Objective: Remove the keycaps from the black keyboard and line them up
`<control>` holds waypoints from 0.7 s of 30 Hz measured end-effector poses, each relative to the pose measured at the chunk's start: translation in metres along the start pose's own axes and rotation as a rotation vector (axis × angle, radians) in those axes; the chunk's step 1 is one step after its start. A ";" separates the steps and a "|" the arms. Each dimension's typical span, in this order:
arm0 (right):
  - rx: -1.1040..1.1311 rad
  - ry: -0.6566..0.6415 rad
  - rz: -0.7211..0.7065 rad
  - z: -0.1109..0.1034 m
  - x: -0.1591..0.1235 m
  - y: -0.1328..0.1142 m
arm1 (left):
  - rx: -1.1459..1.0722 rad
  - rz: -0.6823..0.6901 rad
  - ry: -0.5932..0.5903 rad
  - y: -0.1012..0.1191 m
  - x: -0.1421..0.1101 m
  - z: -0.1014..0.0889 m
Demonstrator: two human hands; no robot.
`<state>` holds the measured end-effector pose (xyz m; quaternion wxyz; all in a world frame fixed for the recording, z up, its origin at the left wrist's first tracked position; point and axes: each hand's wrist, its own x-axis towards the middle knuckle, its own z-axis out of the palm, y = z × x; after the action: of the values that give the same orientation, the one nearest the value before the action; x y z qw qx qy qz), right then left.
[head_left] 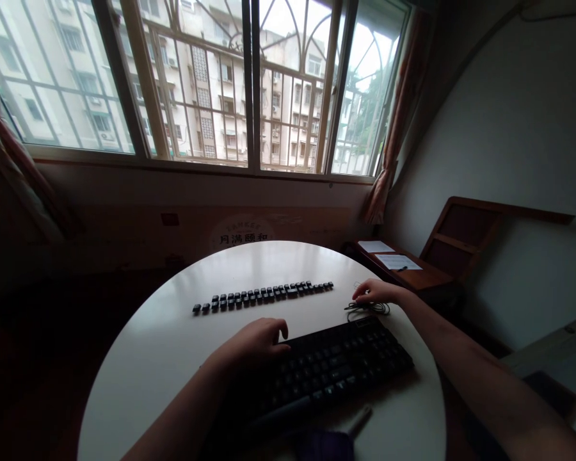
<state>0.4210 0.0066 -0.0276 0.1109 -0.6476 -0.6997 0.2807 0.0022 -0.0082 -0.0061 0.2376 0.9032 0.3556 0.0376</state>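
A black keyboard [336, 365] lies at a slant on the round white table [144, 358]. My left hand [256, 342] rests at its upper left edge, index finger bent and apart from the thumb; the other fingers are hidden. Beyond the keyboard's far right corner, my right hand [375, 291] is closed in a pinch. A thin wire tool [358, 285], looking like a keycap puller, shows at its fingertips. Just below that hand lies a coiled black cable [367, 309]. Loose black keycaps [264, 296] stand in two rows across the table, past my left hand.
At the near edge lies a dark purple object [325, 445] with a grey handle-like part [360, 421], dim and blurred. Right of the table stands a wooden chair [432, 276] with paper sheets [397, 262] and a pen on it. A barred window [252, 83] is ahead.
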 end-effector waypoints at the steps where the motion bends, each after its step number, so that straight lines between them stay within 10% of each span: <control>1: 0.002 0.001 0.009 0.000 -0.003 0.002 | 0.007 0.000 -0.001 -0.001 0.000 0.001; 12: -0.022 0.024 -0.019 -0.003 -0.028 -0.001 | 0.120 -0.003 0.034 0.007 -0.002 0.003; 21: 0.022 0.314 -0.321 -0.018 -0.030 -0.089 | 0.056 -0.069 0.163 -0.008 -0.020 -0.034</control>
<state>0.3594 -0.0185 0.0410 0.2686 -0.5626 -0.7647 0.1627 -0.0258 -0.0024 0.0220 0.1836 0.8907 0.4053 0.0929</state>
